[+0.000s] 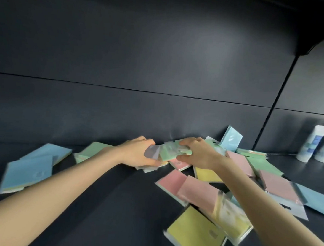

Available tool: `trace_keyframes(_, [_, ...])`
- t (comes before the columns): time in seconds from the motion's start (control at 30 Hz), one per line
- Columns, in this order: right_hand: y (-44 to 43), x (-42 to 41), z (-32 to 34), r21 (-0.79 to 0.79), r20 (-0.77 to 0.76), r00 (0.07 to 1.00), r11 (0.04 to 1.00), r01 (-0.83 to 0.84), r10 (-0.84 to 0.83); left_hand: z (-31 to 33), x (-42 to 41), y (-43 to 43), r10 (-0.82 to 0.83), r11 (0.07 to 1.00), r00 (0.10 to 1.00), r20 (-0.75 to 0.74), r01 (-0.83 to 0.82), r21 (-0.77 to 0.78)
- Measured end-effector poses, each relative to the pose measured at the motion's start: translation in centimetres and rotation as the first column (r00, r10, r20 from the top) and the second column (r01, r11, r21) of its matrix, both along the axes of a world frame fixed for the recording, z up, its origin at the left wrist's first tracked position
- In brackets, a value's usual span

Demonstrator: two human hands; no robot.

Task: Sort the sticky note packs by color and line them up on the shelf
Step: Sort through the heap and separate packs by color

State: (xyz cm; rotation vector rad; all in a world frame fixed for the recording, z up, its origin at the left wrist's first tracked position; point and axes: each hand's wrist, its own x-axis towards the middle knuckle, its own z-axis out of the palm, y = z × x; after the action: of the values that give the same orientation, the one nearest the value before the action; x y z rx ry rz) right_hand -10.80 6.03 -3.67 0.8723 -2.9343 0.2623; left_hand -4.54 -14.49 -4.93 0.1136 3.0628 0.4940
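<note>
One shelf (103, 196): dark and flat, the only container in sight (no bins, no trays); bears every pack, none lined up yet.
Heap (237, 161): right of centre; pink, yellow, green and blue packs overlapping at all angles; sorting judged barely begun.
Blue packs (29, 168): two at far left, overlapping, well apart from the heap; probably the start of a colour group.
Yellow packs (197, 234): nearest the front, partly under the right forearm.
Left hand (137, 152): curled onto the left side of the green pack, over its clear wrapper.
Right hand (197, 152): curled onto the right side of the same pack, fingers over its top.
Green pack (169, 154): mid-shelf near the back, blurred, gripped between both hands, above other packs. Step judged as pulling one green out of the pile. Next calls for lifting clear without dragging neighbours, then setting down by the spare green (93, 149) just left.
Tubes (310, 142): white, upright, far right; no part of the job.
</note>
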Motion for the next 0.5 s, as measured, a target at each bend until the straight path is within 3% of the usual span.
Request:
trace_keyframes(0.23, [2.9,-1.8,-0.6,0.096,-0.081,0.992,0.991,-0.09,0.098,-0.9,-0.3,3.2,0.209,0.978,0.978,-0.014,-0.209,0.002])
trace_keyframes(0.5, [5.1,-2.5,-0.9,0.012,-0.099,0.985,0.99,-0.142,0.142,-0.7,1.2,5.8,0.285,0.956,0.959,0.009,-0.285,0.073])
